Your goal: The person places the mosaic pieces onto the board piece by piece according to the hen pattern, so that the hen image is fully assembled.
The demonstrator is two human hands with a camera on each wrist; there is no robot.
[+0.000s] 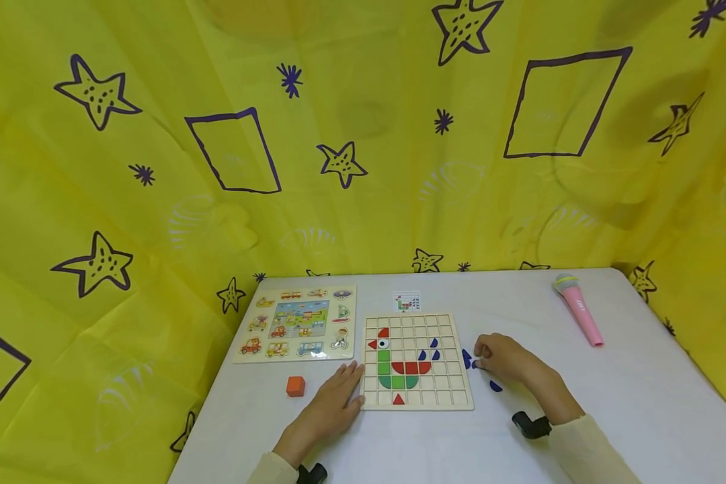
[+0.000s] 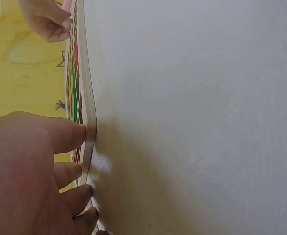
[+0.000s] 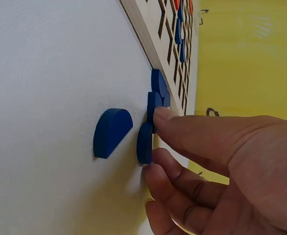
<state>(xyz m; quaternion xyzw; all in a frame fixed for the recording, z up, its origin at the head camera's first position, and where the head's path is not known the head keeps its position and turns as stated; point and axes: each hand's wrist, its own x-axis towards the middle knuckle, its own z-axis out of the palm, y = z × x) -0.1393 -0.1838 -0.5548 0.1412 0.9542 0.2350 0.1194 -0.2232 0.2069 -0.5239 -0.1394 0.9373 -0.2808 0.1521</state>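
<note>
Left hand (image 1: 333, 396) flat on the white table (image 1: 611, 417), fingers (image 2: 70, 134) relaxed and nearly straight, tips pressed against the near-left edge of the pale wooden grid board (image 1: 449, 323). Nothing grasped there; only steadying contact with the rim, seen edge-on from the left wrist.

Right hand (image 1: 508, 359) just right of the board, fingertips (image 3: 158, 115) resting on a cluster of loose blue wooden pieces (image 1: 467, 358). Index tip on one upright blue piece (image 3: 153, 105), the next finger against a second blue piece (image 3: 144, 143). Thumb hidden, so cannot tell whether pinched or merely touched. A third, a blue half-round piece (image 3: 112, 132), flat on the table just beside them, untouched.

On the board, a bird-like figure partly laid: red pieces and an eye tile at upper left, green squares below, a red and green rounded body, a red triangle (image 1: 398, 399) at the bottom edge, three small blue pieces (image 1: 432, 349) in cells on the right. Most cells open, especially along the top, right and bottom rows. By the look of it, roughly mid-way: body and head placed, blue part begun, loose blue pieces not yet in.

Elsewhere: small pattern card (image 1: 407, 301) behind the board, wooden vehicle puzzle (image 1: 296, 323) to the left, orange cube (image 1: 295, 386) near the left hand, pink toy microphone (image 1: 577, 309) far right.
</note>
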